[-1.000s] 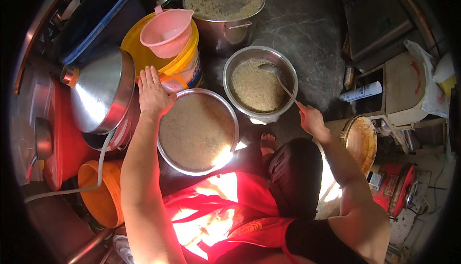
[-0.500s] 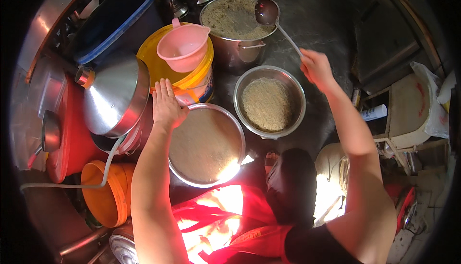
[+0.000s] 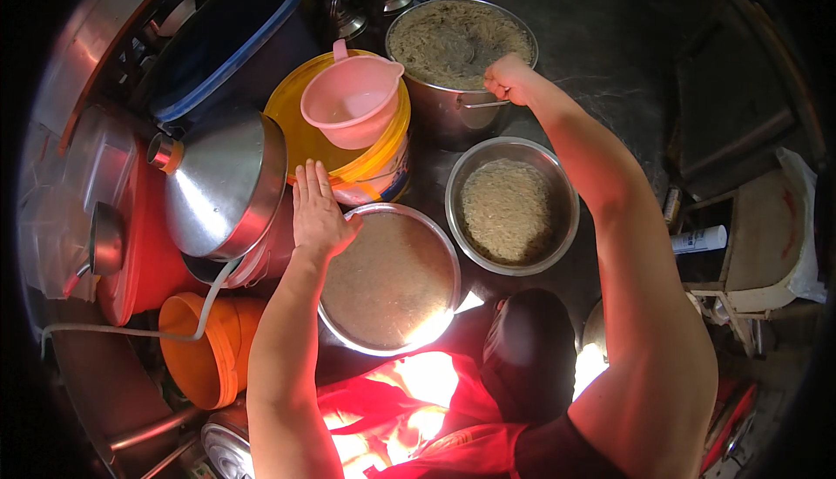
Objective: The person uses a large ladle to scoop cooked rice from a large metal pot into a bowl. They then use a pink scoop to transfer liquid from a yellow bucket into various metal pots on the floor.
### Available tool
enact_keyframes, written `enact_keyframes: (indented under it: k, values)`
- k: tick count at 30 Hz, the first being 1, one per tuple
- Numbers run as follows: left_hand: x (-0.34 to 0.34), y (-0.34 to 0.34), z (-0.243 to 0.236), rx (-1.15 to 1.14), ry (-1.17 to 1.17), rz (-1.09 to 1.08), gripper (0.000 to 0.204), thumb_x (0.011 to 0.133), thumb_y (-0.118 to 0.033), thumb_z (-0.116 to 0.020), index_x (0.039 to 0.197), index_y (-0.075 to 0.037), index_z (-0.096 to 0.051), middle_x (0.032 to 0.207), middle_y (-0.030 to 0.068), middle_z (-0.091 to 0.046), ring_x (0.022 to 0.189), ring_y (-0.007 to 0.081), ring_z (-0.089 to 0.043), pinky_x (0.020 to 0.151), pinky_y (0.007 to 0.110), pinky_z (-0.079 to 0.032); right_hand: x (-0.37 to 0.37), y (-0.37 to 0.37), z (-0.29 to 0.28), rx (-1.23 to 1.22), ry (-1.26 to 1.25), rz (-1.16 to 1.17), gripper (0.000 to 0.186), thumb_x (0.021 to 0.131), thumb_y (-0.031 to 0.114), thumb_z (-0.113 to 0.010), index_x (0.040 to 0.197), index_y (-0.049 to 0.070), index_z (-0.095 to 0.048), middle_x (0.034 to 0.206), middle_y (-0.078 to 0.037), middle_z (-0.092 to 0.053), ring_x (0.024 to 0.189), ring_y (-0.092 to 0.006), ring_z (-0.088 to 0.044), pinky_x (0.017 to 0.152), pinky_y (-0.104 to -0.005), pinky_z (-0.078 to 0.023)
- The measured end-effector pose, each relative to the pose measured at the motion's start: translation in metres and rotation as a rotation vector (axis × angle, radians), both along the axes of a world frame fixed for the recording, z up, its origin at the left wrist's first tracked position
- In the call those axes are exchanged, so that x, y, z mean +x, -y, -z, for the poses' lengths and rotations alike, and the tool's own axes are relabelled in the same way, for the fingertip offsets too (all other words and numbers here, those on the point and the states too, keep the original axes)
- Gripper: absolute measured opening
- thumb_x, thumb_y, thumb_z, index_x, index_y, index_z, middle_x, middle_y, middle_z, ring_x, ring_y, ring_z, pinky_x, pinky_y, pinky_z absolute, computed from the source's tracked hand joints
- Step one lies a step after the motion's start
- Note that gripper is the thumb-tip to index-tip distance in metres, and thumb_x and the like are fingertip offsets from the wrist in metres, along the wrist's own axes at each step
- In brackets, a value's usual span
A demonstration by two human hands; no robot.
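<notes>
My right hand [image 3: 508,79] is closed on the handle of a metal ladle [image 3: 479,52] whose bowl dips into the noodles of a tall steel pot [image 3: 453,118] at the back. My left hand [image 3: 318,212] rests flat, fingers apart, on the left rim of a round steel sieve tray [image 3: 392,280] holding a brownish layer. To the right of the tray stands a steel bowl [image 3: 557,185] filled with pale noodles, directly under my right forearm.
A pink jug [image 3: 353,104] sits in a yellow bucket [image 3: 292,122]. A big steel funnel [image 3: 222,183] lies over a red container [image 3: 139,261]. An orange bucket [image 3: 196,348] with a white hose stands lower left. A white can [image 3: 698,239] lies at right.
My right hand lifted the ladle out of the steel bowl, carried it up over the tall pot and lowered it into the noodles there. My left hand stayed on the tray rim.
</notes>
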State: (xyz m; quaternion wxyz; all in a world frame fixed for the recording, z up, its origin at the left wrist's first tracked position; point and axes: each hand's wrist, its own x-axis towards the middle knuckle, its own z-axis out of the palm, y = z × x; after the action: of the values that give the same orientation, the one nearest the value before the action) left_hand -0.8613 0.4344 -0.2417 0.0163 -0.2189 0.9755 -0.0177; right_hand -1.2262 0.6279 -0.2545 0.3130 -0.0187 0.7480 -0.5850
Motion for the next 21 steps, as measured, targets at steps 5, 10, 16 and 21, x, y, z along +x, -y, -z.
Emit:
enact_keyframes:
  k: [5,10,16,21]
  values:
    - [-0.014,-0.006,0.001,-0.023,-0.013,0.035,0.105,0.072,-0.044,-0.069,0.143,0.007,-0.011,0.15,0.0218,-0.016,0.141,0.035,-0.013,0.115,0.041,-0.013,-0.026,-0.055,0.029,-0.301,-0.001,-0.059,0.01,0.084,-0.007,-0.045,0.081,0.003,-0.046,0.067,-0.006,-0.046,0.045,-0.0052,-0.034,0.036,-0.0177,-0.021]
    - [-0.009,-0.005,0.001,-0.033,-0.016,0.026,0.104,0.073,-0.044,-0.069,0.142,0.008,-0.013,0.15,0.0221,-0.017,0.14,0.0364,-0.013,0.115,0.042,-0.014,-0.022,-0.071,0.035,-0.061,-0.282,-0.184,0.012,0.083,0.004,-0.05,0.09,-0.001,-0.059,0.077,-0.013,-0.06,0.067,-0.0143,-0.053,0.062,-0.0279,-0.039]
    - [-0.011,-0.006,0.003,-0.03,-0.044,0.041,0.103,0.072,-0.044,-0.069,0.142,0.009,-0.015,0.148,0.0233,-0.019,0.14,0.0375,-0.014,0.114,0.042,-0.015,-0.004,-0.081,0.009,-0.388,-0.021,0.019,0.008,0.082,-0.001,-0.053,0.076,-0.004,-0.057,0.068,-0.011,-0.056,0.055,-0.0132,-0.049,0.047,-0.0276,-0.039]
    - [-0.009,-0.005,0.002,-0.031,-0.043,0.043,0.103,0.072,-0.043,-0.07,0.141,0.009,-0.015,0.148,0.0234,-0.019,0.14,0.0375,-0.014,0.114,0.042,-0.015,0.036,-0.077,-0.039,-0.533,0.172,0.175,0.015,0.079,-0.008,-0.051,0.069,0.002,-0.048,0.067,-0.005,-0.046,0.048,-0.005,-0.034,0.039,-0.0189,-0.021]
